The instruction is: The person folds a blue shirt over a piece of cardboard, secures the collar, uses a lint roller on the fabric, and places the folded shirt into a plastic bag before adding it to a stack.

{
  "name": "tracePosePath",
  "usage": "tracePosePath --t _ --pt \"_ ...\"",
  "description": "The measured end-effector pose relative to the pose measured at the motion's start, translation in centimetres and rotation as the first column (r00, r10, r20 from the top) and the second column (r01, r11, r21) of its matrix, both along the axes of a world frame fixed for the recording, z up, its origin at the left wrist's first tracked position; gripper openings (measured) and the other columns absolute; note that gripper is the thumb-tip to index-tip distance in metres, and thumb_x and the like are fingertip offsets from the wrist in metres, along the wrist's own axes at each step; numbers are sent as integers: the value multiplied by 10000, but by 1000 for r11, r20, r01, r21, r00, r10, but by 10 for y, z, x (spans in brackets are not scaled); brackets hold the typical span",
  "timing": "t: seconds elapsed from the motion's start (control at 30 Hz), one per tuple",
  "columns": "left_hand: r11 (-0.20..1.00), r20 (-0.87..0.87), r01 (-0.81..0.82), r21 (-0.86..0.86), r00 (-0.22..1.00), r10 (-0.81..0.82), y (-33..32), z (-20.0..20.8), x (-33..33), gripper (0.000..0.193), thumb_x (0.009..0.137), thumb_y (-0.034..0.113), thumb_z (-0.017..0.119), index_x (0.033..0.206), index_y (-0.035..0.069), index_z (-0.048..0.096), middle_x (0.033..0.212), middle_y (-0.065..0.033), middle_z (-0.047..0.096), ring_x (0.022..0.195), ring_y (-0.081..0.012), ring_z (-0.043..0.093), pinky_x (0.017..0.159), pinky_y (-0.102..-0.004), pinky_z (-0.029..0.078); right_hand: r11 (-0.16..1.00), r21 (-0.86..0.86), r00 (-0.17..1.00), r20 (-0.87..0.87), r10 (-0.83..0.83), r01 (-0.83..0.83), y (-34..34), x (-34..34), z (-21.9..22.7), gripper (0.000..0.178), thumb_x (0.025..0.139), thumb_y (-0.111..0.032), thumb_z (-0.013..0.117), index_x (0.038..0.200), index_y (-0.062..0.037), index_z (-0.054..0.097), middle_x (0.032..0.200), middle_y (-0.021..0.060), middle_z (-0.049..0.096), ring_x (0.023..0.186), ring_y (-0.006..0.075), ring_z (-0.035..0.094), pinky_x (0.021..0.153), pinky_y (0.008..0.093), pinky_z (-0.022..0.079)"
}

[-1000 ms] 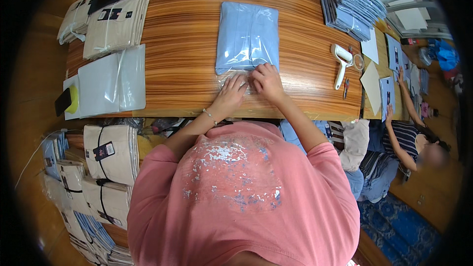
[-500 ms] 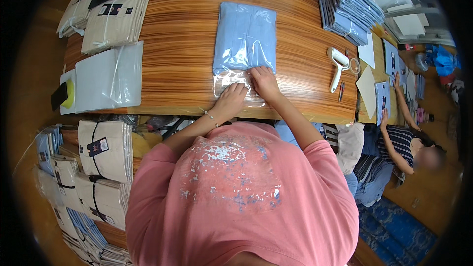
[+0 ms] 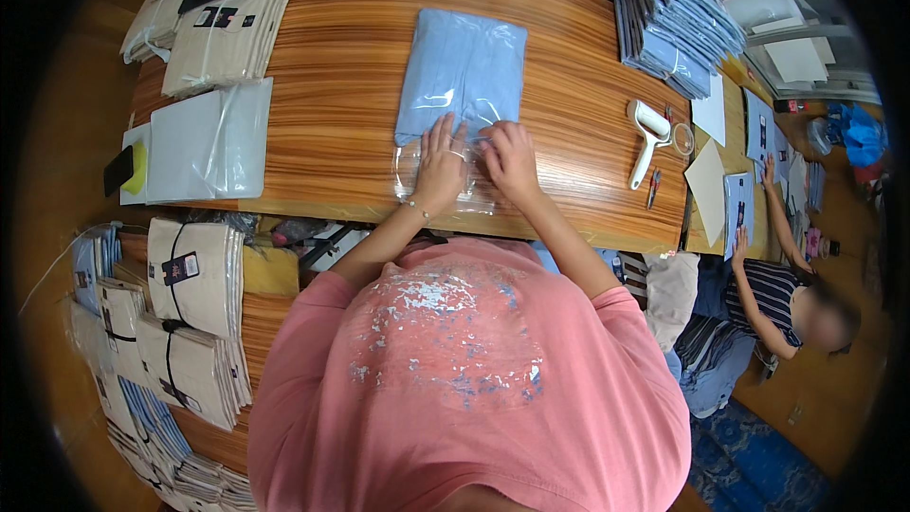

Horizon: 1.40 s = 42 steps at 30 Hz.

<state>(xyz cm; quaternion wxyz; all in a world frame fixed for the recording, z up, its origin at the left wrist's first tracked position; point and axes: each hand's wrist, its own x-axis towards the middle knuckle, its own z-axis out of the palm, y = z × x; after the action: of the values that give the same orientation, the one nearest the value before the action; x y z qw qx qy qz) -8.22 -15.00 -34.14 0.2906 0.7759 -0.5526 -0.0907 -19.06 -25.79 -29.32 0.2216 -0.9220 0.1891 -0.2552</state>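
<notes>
A folded light-blue garment (image 3: 463, 66) lies flat in a clear plastic bag (image 3: 481, 197) at the middle of the wooden table. The bag's loose, see-through end extends from the garment toward me. My left hand (image 3: 441, 171) rests on this end with its fingers stretched out, the tips touching the garment's near edge. Beside it, at the garment's near right corner, my right hand (image 3: 513, 166) has its fingers bent in a pinch on the bag. The fold of plastic under those fingertips is mostly hidden.
Bagged blue garments (image 3: 668, 24) are piled at the far right, near a white lint roller (image 3: 647, 137) and small snips (image 3: 654, 188). Clear bags (image 3: 210, 147) and beige garment stacks (image 3: 223, 38) lie at left. A co-worker (image 3: 773, 299) handles blue packages at right.
My left hand has moved forward onto the garment's near edge and its fingers have straightened. The bagged garment has shifted slightly left and tilted. My right hand stays near the same corner.
</notes>
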Motion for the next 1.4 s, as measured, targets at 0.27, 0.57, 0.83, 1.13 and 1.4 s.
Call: tracePosePath --t 0.27,0.57,0.83,1.13,1.4 --pt "999 100 23 41 995 -27 3 -4 -4 499 801 133 515 1297 93 480 1437 -223 228 1349 -364 195 1084 -536 171 997 65 980 -194 -36 49 -16 -14 -20 292 811 -186 602 1083 -82 588 1101 112 534 1059 303 473 887 427 353" --pt "998 -65 48 -35 997 -50 47 -4 10 326 808 49 486 1119 -44 521 1324 -212 374 1281 -373 305 1062 -466 266 962 -195 951 -280 131 -190 10 15 -18 596 702 -233 662 1254 -116 470 1308 142 409 1268 313 335 1005 546 260" --pt "1000 135 25 10 990 -26 52 -6 11 458 752 17 497 1201 -62 454 1273 -209 413 1249 -357 349 1066 -453 272 944 -223 927 -340 159 -243 -8 46 -22 533 707 -160 657 1213 -103 498 1218 119 510 1169 284 449 963 476 344" --pt "997 137 79 -26 988 -74 39 -6 5 459 766 79 491 1188 -99 455 1234 -225 443 1215 -338 384 1048 -423 302 892 -246 900 -325 292 -378 -21 56 -15 455 716 -146 637 1150 -76 521 1067 122 586 1010 297 565 782 392 508" --pt "987 225 8 161 973 -45 25 -1 7 585 788 400 580 1249 54 483 1289 -163 410 1241 -371 322 978 -657 224 890 -190 865 -386 320 -414 -33 61 -6 439 727 -138 622 1152 -69 535 1047 94 612 958 281 588 732 388 521"
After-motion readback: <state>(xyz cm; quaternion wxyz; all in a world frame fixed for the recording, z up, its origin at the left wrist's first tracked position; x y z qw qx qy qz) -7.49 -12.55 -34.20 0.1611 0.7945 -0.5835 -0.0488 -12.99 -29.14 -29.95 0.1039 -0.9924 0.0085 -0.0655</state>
